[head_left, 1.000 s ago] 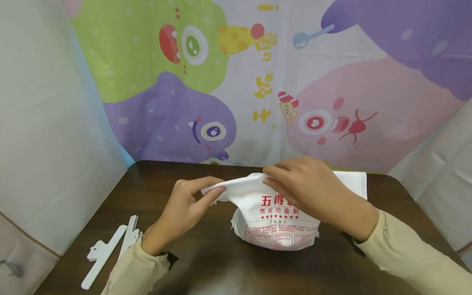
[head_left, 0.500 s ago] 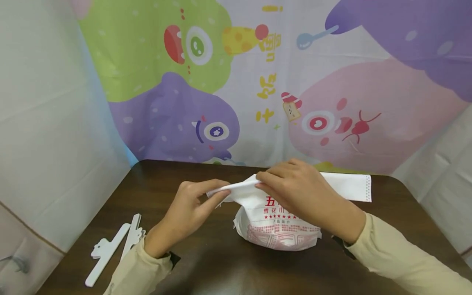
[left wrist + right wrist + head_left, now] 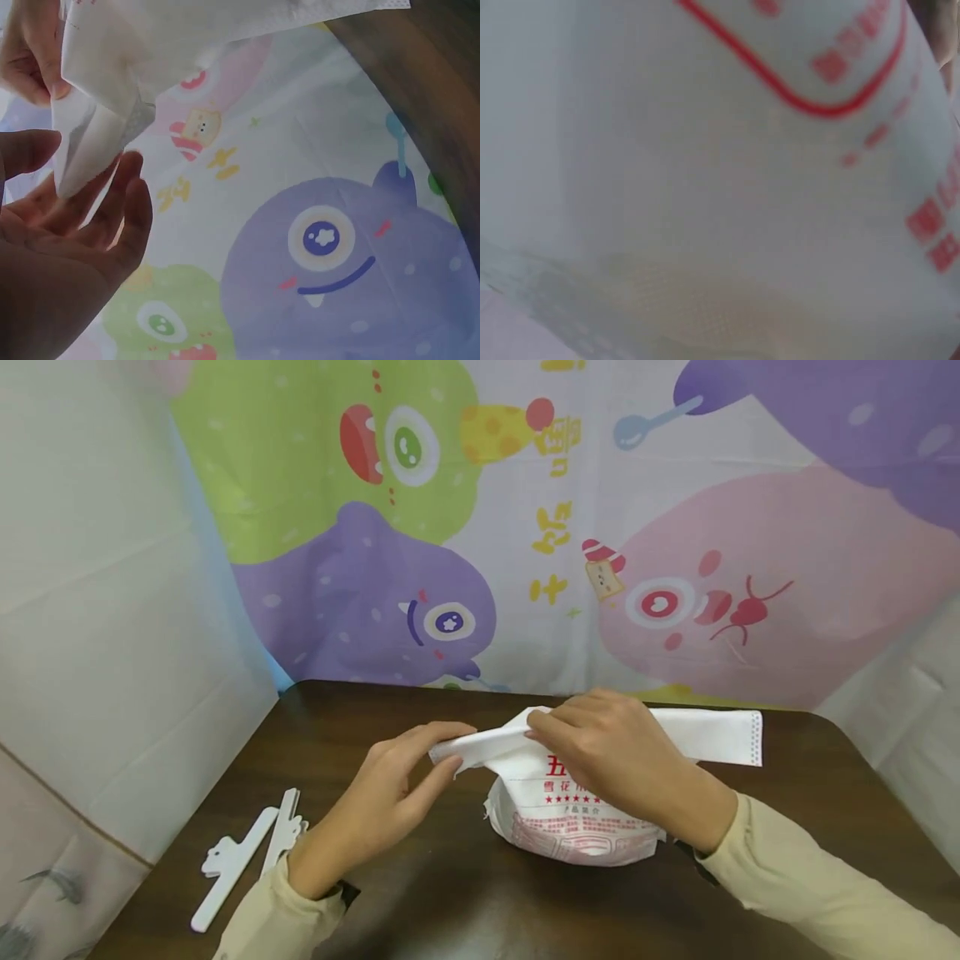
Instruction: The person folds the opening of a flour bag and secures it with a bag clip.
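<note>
A white flour bag [image 3: 592, 831] with red print stands on the table, its top folded into a flat band running left and right. My right hand [image 3: 622, 747] grips the folded top near its middle, thumb in front. At the band's left end is my left hand [image 3: 390, 789], with the thumb apart from the fingers. In the left wrist view, the band's white corner [image 3: 82, 150] lies between the left thumb and the loosely bent fingers. The right wrist view is filled by the blurred bag [image 3: 667, 172]; the right fingers are hidden there.
Two white plastic clips, a nearer one [image 3: 232, 868] and another [image 3: 281, 835], lie at the left of the dark wooden table [image 3: 450, 902], beside the left forearm. A cartoon-printed curtain [image 3: 555, 635] hangs behind the table, with pale cloth walls at both sides.
The left thumb has come away from the folded edge it was pinching. The right hand slid a little left along the fold and still holds it. The whole view has shifted slightly.
</note>
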`<state>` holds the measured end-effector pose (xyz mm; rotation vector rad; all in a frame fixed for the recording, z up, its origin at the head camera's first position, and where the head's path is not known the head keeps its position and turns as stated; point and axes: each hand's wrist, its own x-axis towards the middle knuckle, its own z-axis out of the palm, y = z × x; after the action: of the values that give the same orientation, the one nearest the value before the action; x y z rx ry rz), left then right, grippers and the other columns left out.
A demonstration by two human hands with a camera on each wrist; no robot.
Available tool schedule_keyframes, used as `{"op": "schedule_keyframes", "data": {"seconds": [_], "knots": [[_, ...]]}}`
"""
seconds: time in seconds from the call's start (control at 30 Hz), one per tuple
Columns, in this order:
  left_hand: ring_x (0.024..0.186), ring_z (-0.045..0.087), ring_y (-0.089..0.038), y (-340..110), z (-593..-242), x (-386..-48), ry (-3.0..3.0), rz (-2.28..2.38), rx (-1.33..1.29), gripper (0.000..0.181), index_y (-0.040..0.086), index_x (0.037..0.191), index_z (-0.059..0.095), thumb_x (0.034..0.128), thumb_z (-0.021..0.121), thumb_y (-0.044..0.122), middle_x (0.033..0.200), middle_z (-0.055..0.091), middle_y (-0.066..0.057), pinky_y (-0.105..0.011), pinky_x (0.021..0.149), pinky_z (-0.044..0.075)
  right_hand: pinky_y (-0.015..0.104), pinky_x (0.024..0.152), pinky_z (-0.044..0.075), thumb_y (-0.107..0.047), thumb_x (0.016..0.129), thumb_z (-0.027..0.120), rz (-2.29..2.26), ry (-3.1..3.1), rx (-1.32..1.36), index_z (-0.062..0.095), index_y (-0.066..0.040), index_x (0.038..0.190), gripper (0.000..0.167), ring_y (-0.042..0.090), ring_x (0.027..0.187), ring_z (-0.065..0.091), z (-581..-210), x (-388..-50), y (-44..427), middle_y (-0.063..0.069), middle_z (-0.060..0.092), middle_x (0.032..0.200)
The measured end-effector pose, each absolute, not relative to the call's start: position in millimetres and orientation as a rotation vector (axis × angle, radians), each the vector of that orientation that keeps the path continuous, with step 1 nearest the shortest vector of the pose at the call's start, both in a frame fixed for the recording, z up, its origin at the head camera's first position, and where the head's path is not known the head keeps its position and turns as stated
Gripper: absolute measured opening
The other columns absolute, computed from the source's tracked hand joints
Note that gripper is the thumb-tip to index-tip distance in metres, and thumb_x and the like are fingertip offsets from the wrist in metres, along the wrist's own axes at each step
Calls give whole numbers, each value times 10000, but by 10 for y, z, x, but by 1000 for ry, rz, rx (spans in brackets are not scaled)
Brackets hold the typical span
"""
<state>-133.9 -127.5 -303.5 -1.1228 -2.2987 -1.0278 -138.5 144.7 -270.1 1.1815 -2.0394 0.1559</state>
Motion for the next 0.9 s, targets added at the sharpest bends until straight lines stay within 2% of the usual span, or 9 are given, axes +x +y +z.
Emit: {"op": "schedule_keyframes", "data": {"seconds": [0.13,0.2,0.3,0.43,0.53,0.67,0.8,0.9], "knots": [[1159,572,-127,-1341,-3062,-1243,-2274,-990,-1080,350,104,1333,587,984,618,114,1282,620,9,-288,896,489,340,549,518,-108,893,712,163,-2000,1189,682,-44,963,100,179,636,645,-2717,-1406,1424,-1,681,740],[1186,557,-142,-1383,-3083,-1198,-2267,-968,-1058,378,110,1351,574,977,627,104,1299,608,5,-284,904,473,341,545,518,-102,887,713,180,-1983,1188,676,-43,949,94,175,626,641,-2724,-1415,1421,-1,678,731],[1218,549,-159,-1468,-3137,-1123,-2268,-923,-1026,436,117,1380,554,955,646,81,1327,598,2,-295,1002,436,340,548,518,-108,897,699,200,-1983,1185,677,-46,942,80,172,635,651,-2735,-1421,1418,1,689,740],[1225,552,-159,-1589,-3230,-1017,-2296,-851,-971,500,126,1413,527,934,661,70,1364,582,13,-266,1040,412,330,542,497,-135,928,670,204,-2017,1179,673,-61,933,74,170,637,647,-2748,-1421,1407,-9,684,734],[1209,563,-138,-1673,-3291,-946,-2327,-796,-919,490,143,1400,539,931,667,93,1348,591,45,-257,1034,406,318,527,475,-150,945,652,207,-2034,1172,660,-70,918,85,165,612,624,-2755,-1424,1400,-20,661,708],[1168,586,-125,-1779,-3364,-871,-2376,-746,-867,431,155,1345,580,928,676,110,1295,617,67,-299,992,427,311,516,458,-163,957,637,210,-2042,1163,650,-76,905,102,162,588,599,-2762,-1429,1391,-27,639,685],[1116,619,-153,-1889,-3495,-815,-2377,-628,-864,402,150,1283,616,895,708,100,1241,642,51,-367,906,504,305,503,433,-167,962,632,207,-2042,1156,641,-81,900,106,162,565,570,-2768,-1416,1395,-27,611,665],[1069,639,-180,-1973,-3629,-755,-2369,-510,-859,277,145,1236,642,970,637,221,1204,655,32,-413,853,534,298,487,402,-170,963,631,203,-2054,1140,636,-86,898,106,164,548,546,-2766,-1398,1415,-31,595,656]]}}
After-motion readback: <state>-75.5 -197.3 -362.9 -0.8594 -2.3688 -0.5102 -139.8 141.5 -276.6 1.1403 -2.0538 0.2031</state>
